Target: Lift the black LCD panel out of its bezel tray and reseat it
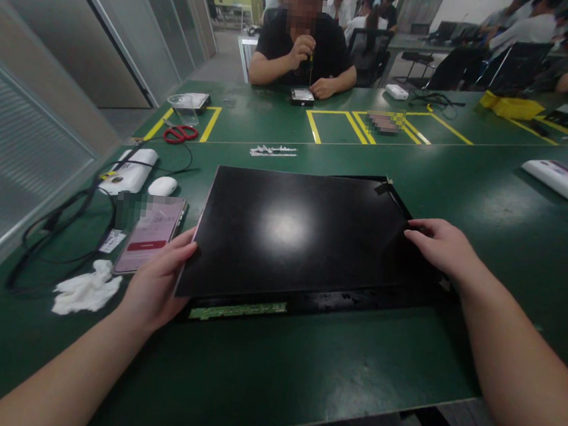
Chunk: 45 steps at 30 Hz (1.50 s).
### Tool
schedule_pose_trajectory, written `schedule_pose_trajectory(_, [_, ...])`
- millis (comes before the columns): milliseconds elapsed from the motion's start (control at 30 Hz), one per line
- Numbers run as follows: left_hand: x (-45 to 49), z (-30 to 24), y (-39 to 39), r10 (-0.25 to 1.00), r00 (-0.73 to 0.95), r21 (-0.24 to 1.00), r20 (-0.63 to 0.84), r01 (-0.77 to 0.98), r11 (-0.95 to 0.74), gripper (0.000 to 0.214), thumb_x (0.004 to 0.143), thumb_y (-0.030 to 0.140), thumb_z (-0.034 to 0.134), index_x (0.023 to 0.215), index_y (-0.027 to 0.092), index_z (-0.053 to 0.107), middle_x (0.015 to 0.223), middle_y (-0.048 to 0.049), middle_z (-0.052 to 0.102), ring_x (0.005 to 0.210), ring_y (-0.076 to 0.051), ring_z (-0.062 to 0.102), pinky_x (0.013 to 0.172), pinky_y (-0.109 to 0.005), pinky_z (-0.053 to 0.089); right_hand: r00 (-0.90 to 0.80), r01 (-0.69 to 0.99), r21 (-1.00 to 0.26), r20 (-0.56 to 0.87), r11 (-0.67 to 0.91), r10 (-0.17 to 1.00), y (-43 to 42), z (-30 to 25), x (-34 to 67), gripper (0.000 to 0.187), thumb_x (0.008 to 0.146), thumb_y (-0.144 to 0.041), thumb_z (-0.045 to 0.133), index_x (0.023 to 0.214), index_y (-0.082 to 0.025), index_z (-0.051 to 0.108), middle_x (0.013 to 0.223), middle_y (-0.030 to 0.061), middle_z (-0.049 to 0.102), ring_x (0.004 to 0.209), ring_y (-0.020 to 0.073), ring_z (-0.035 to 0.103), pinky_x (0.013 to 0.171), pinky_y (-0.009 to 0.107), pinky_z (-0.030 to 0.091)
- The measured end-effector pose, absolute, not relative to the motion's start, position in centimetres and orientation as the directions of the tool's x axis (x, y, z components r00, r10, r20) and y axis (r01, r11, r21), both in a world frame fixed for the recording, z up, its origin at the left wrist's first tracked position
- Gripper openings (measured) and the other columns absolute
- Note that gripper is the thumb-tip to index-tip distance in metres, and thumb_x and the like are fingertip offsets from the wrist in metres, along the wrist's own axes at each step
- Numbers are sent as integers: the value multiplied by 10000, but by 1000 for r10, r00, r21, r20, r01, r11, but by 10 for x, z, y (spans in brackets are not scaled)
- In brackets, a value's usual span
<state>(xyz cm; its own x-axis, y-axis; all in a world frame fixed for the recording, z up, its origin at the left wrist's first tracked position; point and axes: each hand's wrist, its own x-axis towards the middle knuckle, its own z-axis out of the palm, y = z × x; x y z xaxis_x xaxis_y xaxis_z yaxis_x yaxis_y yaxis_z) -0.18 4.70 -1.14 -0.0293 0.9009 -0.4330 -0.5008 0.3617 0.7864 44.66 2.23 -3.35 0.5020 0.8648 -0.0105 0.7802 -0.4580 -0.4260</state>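
A glossy black LCD screen panel (261,237) lies in front of me, its left side raised and tilted over a black frame (346,302). A green circuit board strip (238,311) shows below the panel's near edge. My left hand (159,281) is closed on the panel's left edge, thumb on top and fingers underneath. At the right side, my right hand (444,248) pinches the edge of the frame with thumb and forefinger; whether the panel is also in that pinch is hidden. A small dark tab (381,189) sits at the far right corner.
Left on the green table (309,369) are a phone (154,234), a white mouse (162,186), crumpled tissue (87,288), black cables (71,206), red-handled scissors (181,134) and a clear cup (186,110). Opposite, a person (304,47) works on a hard drive (302,95). A white device (563,179) lies right.
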Motion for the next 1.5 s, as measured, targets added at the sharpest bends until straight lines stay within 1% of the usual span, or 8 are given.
schedule_pose_trajectory(133, [0, -11, 47, 892, -62, 784, -449, -506, 359, 392, 838, -8, 615, 1136, 135, 825, 923, -73, 881, 910, -261, 852, 850, -333, 689, 528, 731, -491, -32, -474, 849, 22, -33, 447, 334, 829, -376, 682, 1080, -220, 839, 1098, 131, 813, 1055, 351, 747, 958, 493, 579])
schedule_pose_trajectory(267, [-1, -11, 48, 897, -22, 784, -442, -495, 374, 408, 858, 14, 627, 1199, 141, 811, 988, -70, 885, 960, -260, 847, 897, -336, 679, 548, 693, -527, -60, -493, 834, 22, -32, 445, 333, 823, -366, 687, 1079, -216, 838, 1032, 112, 816, 1009, 332, 751, 927, 471, 579])
schedule_pose_trajectory(400, [1, -8, 47, 885, -19, 775, -466, -491, 398, 447, 855, 9, 615, 1237, 153, 797, 1002, -67, 884, 995, -268, 842, 919, -346, 677, 551, 701, -502, -70, -507, 832, 23, -30, 443, 339, 822, -362, 693, 1084, -205, 840, 1037, 122, 811, 1014, 329, 746, 915, 456, 577])
schedule_pose_trajectory(567, [4, -4, 47, 875, -69, 778, -479, -496, 386, 410, 872, -17, 570, 1188, 112, 797, 990, -101, 880, 943, -263, 849, 875, -337, 686, 539, 716, -494, -59, -493, 840, 22, -29, 445, 340, 822, -375, 692, 1084, -217, 838, 1029, 121, 808, 1004, 333, 748, 910, 467, 582])
schedule_pose_trajectory(867, [-1, -14, 50, 892, -36, 777, -450, -509, 370, 365, 815, 3, 634, 1091, 143, 827, 951, -81, 882, 920, -265, 854, 870, -331, 687, 532, 711, -515, -51, -479, 845, 22, -31, 446, 324, 813, -377, 687, 1060, -223, 829, 1086, 126, 811, 1034, 335, 749, 956, 480, 574])
schedule_pose_trajectory(1167, [5, -7, 48, 867, -111, 783, -486, -497, 375, 437, 837, -12, 582, 1162, 165, 815, 821, -45, 863, 902, -261, 855, 822, -342, 701, 545, 712, -490, -66, -503, 836, 21, -28, 447, 307, 809, -380, 683, 1037, -236, 831, 985, 96, 808, 956, 314, 743, 905, 462, 576])
schedule_pose_trajectory(1367, [5, -3, 47, 883, -70, 797, -465, -467, 383, 373, 829, 7, 623, 1121, 125, 822, 971, -94, 879, 897, -262, 851, 829, -332, 695, 530, 717, -499, -63, -486, 846, 21, -29, 449, 251, 801, -380, 689, 956, -246, 833, 931, 90, 799, 919, 308, 736, 862, 448, 579])
schedule_pose_trajectory(1500, [5, -2, 46, 884, -78, 804, -461, -458, 379, 347, 838, -2, 606, 1064, 126, 837, 960, -96, 878, 899, -258, 850, 829, -316, 690, 519, 724, -511, -38, -463, 854, 21, -31, 451, 234, 788, -389, 699, 929, -255, 831, 913, 88, 797, 920, 314, 734, 843, 450, 583])
